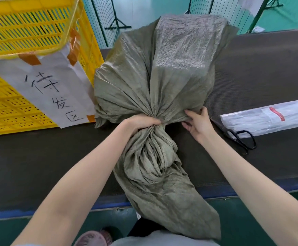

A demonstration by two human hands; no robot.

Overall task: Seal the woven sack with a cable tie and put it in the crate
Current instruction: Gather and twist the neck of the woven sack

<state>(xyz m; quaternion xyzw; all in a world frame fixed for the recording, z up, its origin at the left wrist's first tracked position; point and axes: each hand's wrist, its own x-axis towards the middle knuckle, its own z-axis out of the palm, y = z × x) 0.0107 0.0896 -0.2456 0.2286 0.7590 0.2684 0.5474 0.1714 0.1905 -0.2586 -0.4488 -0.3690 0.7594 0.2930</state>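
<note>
A grey-green woven sack (162, 71) lies on the dark table with a boxy load inside. Its loose mouth hangs over the near table edge toward me. My left hand (141, 124) grips the gathered neck of the sack, fingers curled round the bunched fabric. My right hand (197, 123) rests against the sack's right side just beside the neck, fingers spread and touching the fabric. The yellow slatted crate (31, 29) stands at the left on the table, right beside the sack. A clear packet of white cable ties (268, 118) lies to the right.
A white paper sign (50, 86) with handwritten characters is taped to the crate's front. Black scissors (242, 139) lie at the near end of the tie packet. The table's blue front edge (224, 192) runs near me. Metal stands and green floor lie beyond.
</note>
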